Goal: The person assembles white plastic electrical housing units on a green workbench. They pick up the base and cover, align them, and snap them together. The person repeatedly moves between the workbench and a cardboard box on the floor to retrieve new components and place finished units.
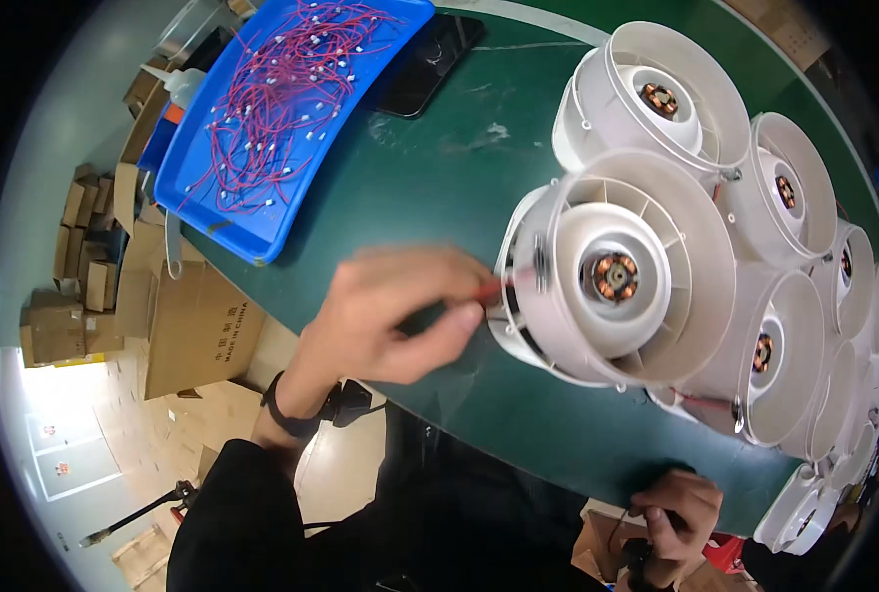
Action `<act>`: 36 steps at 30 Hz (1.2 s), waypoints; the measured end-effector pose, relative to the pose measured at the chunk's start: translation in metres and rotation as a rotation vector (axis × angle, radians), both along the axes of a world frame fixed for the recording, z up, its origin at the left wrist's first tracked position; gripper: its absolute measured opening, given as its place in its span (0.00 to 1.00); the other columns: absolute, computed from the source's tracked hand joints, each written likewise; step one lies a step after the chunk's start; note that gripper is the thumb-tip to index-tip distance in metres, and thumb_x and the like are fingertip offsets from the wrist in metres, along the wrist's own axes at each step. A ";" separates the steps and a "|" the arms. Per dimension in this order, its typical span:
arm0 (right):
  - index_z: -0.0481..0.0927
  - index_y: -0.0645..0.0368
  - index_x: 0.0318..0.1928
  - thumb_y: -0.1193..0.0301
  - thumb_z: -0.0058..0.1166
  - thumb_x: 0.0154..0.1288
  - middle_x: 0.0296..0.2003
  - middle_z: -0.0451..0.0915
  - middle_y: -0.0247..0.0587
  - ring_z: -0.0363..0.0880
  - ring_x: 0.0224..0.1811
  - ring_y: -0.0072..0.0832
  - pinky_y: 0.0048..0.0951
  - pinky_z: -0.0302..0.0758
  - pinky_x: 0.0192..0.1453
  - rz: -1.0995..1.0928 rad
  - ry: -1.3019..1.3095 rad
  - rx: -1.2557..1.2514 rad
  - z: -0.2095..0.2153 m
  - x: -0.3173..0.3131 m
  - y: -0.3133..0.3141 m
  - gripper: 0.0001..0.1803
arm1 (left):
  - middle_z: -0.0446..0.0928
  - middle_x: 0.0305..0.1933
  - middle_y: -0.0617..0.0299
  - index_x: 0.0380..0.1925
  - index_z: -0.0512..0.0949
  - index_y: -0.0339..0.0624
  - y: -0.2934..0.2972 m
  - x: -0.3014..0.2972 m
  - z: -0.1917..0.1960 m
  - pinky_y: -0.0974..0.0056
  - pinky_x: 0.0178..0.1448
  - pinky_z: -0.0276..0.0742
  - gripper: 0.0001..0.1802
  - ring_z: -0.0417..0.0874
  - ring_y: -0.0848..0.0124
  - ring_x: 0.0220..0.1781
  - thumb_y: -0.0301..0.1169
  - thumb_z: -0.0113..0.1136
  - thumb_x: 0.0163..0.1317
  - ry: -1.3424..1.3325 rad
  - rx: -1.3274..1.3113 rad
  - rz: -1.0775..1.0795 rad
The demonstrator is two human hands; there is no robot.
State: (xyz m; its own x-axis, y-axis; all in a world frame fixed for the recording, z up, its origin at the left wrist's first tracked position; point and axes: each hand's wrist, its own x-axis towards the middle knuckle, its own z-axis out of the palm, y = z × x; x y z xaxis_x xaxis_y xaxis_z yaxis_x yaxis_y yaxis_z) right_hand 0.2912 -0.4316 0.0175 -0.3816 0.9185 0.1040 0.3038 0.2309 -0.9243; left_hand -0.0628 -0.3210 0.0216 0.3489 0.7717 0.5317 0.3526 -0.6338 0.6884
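Observation:
My left hand [405,314] is closed in a pinch at the left side of the nearest white round fan housing [570,340]. Between its fingertips is a short red wire [491,289], blurred, running toward the housing wall. A small metal-coloured part [541,262] sits on that wall. Inside the housing's white hub, a motor core with copper windings [616,279] faces up. Low at the table's near edge, my right hand [681,508] has its fingers curled together, and a thin dark-reddish wire [613,533] hangs from them.
Several more white fan housings [691,49] crowd the right side of the green table [429,187]. At the far left, a blue tray [279,237] holds a tangle of red wires with white connectors, beside a black phone [429,64]. Cardboard boxes [202,326] stand left of the table.

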 end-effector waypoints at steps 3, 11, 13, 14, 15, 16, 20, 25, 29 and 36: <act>0.84 0.67 0.33 0.77 0.57 0.51 0.21 0.82 0.43 0.76 0.18 0.31 0.27 0.69 0.22 0.077 0.015 0.026 0.003 0.004 0.003 0.08 | 0.80 0.30 0.49 0.34 0.71 0.32 -0.008 0.005 0.011 0.66 0.36 0.78 0.05 0.81 0.70 0.30 0.23 0.53 0.67 -0.420 -0.207 0.037; 0.84 0.63 0.35 0.77 0.60 0.51 0.21 0.77 0.39 0.73 0.19 0.33 0.30 0.69 0.23 0.334 -0.232 0.207 0.030 -0.007 0.016 0.09 | 0.78 0.35 0.56 0.40 0.70 0.34 0.029 0.008 0.066 0.68 0.38 0.78 0.10 0.76 0.75 0.32 0.32 0.47 0.73 -0.552 -0.036 -0.011; 0.84 0.60 0.37 0.75 0.60 0.55 0.22 0.77 0.37 0.75 0.22 0.33 0.31 0.71 0.25 0.387 -0.275 0.207 0.038 -0.008 0.020 0.08 | 0.79 0.38 0.58 0.40 0.73 0.37 0.036 0.013 0.091 0.68 0.38 0.78 0.11 0.77 0.76 0.34 0.35 0.49 0.72 -0.514 0.003 0.040; 0.84 0.59 0.37 0.75 0.60 0.56 0.22 0.77 0.37 0.76 0.23 0.33 0.32 0.72 0.26 0.419 -0.304 0.223 0.044 -0.009 0.024 0.08 | 0.79 0.37 0.57 0.41 0.73 0.38 0.041 0.011 0.106 0.69 0.37 0.76 0.11 0.77 0.75 0.33 0.35 0.48 0.72 -0.430 -0.048 0.056; 0.84 0.59 0.38 0.74 0.60 0.57 0.23 0.77 0.36 0.76 0.24 0.32 0.32 0.73 0.27 0.454 -0.332 0.240 0.049 -0.010 0.028 0.07 | 0.78 0.36 0.56 0.42 0.72 0.39 0.049 0.006 0.122 0.70 0.35 0.75 0.10 0.77 0.74 0.32 0.35 0.47 0.73 -0.343 -0.094 0.077; 0.84 0.57 0.39 0.72 0.59 0.60 0.24 0.79 0.37 0.78 0.26 0.33 0.33 0.74 0.28 0.481 -0.353 0.239 0.050 -0.011 0.030 0.07 | 0.78 0.30 0.60 0.41 0.73 0.41 0.056 0.004 0.139 0.72 0.32 0.74 0.11 0.77 0.76 0.26 0.37 0.49 0.72 -0.174 -0.083 0.154; 0.84 0.60 0.38 0.74 0.59 0.60 0.24 0.80 0.38 0.77 0.24 0.36 0.34 0.73 0.28 0.479 -0.314 0.251 0.040 -0.013 0.042 0.06 | 0.82 0.37 0.63 0.37 0.76 0.45 0.150 0.000 0.165 0.71 0.34 0.75 0.11 0.77 0.76 0.32 0.39 0.50 0.70 0.107 -0.123 0.170; 0.84 0.60 0.39 0.75 0.58 0.62 0.25 0.79 0.41 0.78 0.26 0.36 0.34 0.73 0.30 0.490 -0.276 0.302 0.027 -0.010 0.040 0.06 | 0.82 0.49 0.60 0.45 0.76 0.43 0.257 0.001 0.158 0.64 0.45 0.81 0.13 0.81 0.70 0.45 0.38 0.48 0.71 -0.178 -0.281 0.322; 0.84 0.61 0.40 0.74 0.58 0.63 0.26 0.79 0.41 0.78 0.27 0.36 0.35 0.74 0.31 0.392 -0.195 0.235 0.016 -0.002 0.035 0.07 | 0.79 0.49 0.49 0.46 0.73 0.33 0.324 -0.005 0.109 0.58 0.45 0.86 0.14 0.84 0.61 0.47 0.32 0.50 0.67 -0.533 -0.398 0.344; 0.83 0.60 0.38 0.74 0.58 0.61 0.26 0.79 0.39 0.77 0.28 0.34 0.33 0.75 0.32 0.331 -0.137 0.259 0.011 0.004 0.029 0.06 | 0.80 0.35 0.53 0.39 0.78 0.36 0.266 -0.005 0.042 0.59 0.44 0.81 0.11 0.83 0.59 0.37 0.31 0.60 0.59 0.831 0.462 0.808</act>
State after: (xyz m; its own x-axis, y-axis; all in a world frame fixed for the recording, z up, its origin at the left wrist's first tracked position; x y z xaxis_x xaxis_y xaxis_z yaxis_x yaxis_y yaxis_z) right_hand 0.2950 -0.4026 0.0282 -0.6772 0.6945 0.2428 0.2904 0.5556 -0.7791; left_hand -0.0674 -0.0548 0.0639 0.2228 0.7214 0.6556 0.9748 -0.1566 -0.1590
